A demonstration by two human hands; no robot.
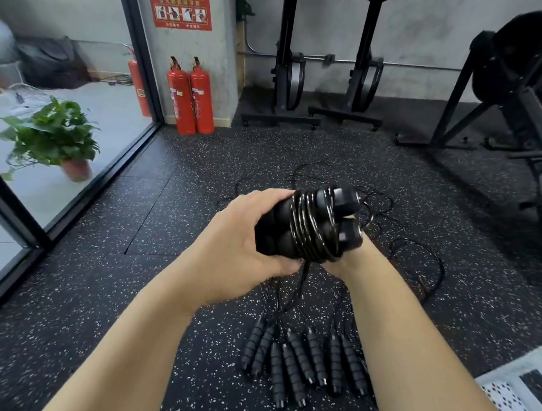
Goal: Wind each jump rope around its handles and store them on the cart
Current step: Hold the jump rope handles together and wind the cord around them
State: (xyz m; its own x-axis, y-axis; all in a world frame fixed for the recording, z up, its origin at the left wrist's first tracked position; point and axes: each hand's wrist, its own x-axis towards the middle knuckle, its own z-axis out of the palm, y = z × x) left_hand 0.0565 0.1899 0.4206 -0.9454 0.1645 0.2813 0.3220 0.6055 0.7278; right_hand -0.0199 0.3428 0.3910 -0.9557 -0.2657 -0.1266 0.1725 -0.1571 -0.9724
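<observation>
My left hand (230, 244) grips a pair of black foam jump rope handles (281, 224) held side by side. Several turns of thin black cord (312, 229) are wound around them near their capped ends. My right hand (351, 258) is under and behind the bundle, mostly hidden, and pinches the loose cord that hangs down from it. On the floor below lie several more black jump rope handles (303, 362) in a row, their cords (416, 267) spread in loops beyond. A corner of the white perforated cart (516, 399) shows at bottom right.
Speckled black rubber floor (135, 292) all around. Two red fire extinguishers (190, 99) stand by a pillar. A potted plant (55, 137) sits behind a glass wall on the left. Exercise bikes (325, 68) and a black machine (517, 91) line the back and right.
</observation>
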